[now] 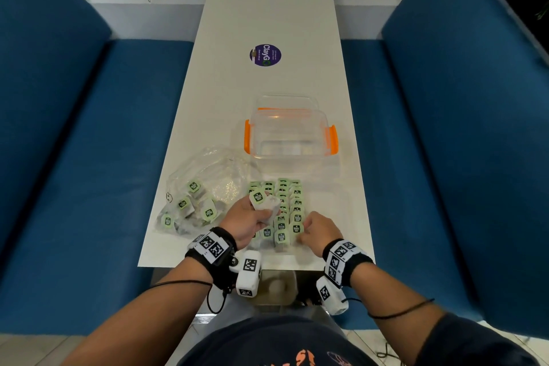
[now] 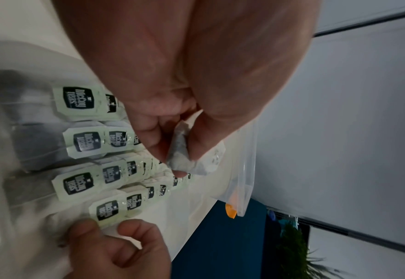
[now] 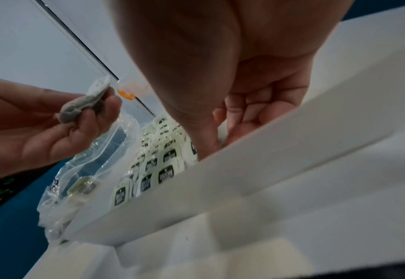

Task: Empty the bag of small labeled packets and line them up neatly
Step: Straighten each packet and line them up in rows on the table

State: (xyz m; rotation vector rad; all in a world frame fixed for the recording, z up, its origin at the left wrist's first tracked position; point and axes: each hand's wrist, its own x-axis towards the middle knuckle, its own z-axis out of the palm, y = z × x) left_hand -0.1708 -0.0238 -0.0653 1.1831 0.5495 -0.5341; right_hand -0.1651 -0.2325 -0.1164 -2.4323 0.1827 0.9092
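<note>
Bag [image 1: 205,184]: clear, few packets inside, left on table [image 1: 267,18] | bin [image 1: 289,131]: contents unclear | left hand [image 1: 249,218] pinches packet [image 1: 263,202] | right hand [image 1: 319,232] curled at rows [image 1: 285,211], grip unclear

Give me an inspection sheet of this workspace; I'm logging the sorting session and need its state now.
Surface: long white table, round purple sticker at its far part.
Job's things: clear crumpled plastic bag holds several green-labelled tea packets; four rows of laid-out packets beside it.
Clutter: clear plastic box with orange clips behind the rows.
Grippers: left hand grips loose packets above the rows; right hand fingers curl at the nearest packet of the right row, grip unclear.
Cables: thin black cords at both forearms.
Surroundings: blue upholstered benches either side, white wall beyond.
</note>
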